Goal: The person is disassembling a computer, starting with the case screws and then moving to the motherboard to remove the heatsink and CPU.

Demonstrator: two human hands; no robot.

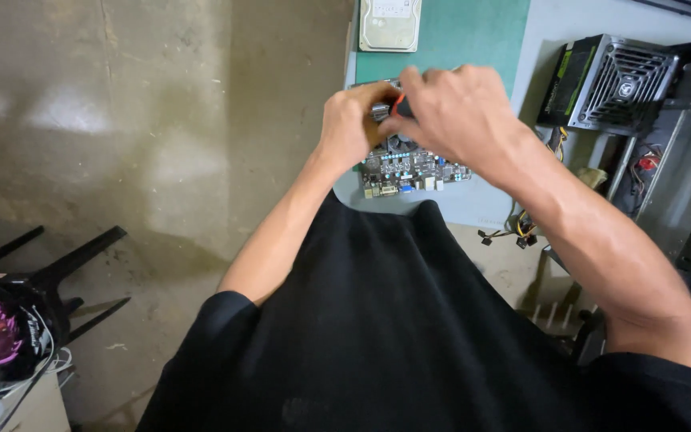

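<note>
a person in a black shirt is leaning over a dark green, densely populated computer circuit board (pixel 409 170) that is lying flat at the upper middle of the frame, partly on a green cutting mat (pixel 473 36) and partly on a pale grey table (pixel 549 32). the left hand (pixel 349 124) is curling into a pinch over the board's upper edge, seemingly bracing a small silvery part there. the right hand (pixel 457 112) is clenching around a tool with an orange and black handle (pixel 398 104), probably a screwdriver; its tip is hidden behind the fingers.

a silver rectangular hard drive (pixel 390 24) is lying on the mat at the top edge. a black boxy power supply with a wire fan grille (pixel 621 84) is sitting at the upper right, with loose coloured cables (pixel 513 232) dangling below it.

risks, as a judgement: the board is overhanging the table's near edge, so downward pressure could be tipping or flexing it. the hidden tip could slip off and gouge nearby components. a freed small part could be dropping to the concrete floor (pixel 121 120).
</note>
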